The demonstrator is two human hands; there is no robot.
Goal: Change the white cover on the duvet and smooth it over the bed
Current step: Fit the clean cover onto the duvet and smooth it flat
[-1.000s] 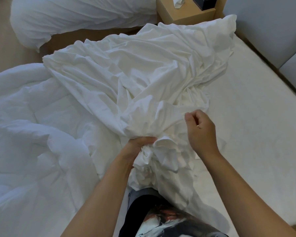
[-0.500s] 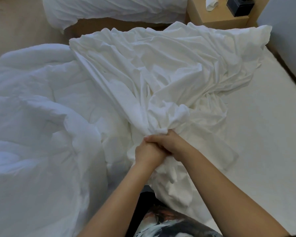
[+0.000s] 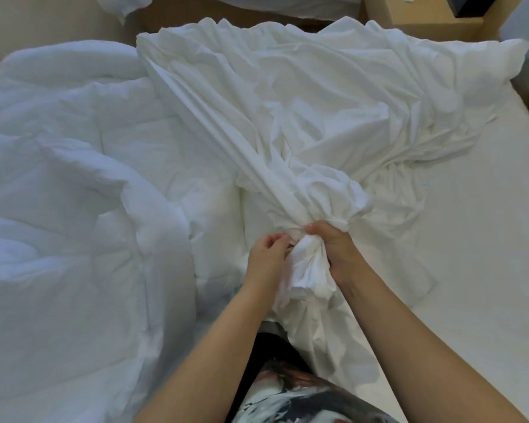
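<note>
as fingers of right hand (image 3: 336,251) clamp cover (image 3: 287,117); left hand (image 3: 264,257) pinches it; duvet (image 3: 74,209) alongside

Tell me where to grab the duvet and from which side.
Likely the raised ridge of the duvet nearest the cover, approached from the right, where the left hand is. There the filling folds up into a thick roll fingers can close round; elsewhere it lies broad and flat.

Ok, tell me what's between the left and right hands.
A gathered bunch of the white duvet cover, gripped by the right hand and pinched by the left hand, as the head view shows.
</note>
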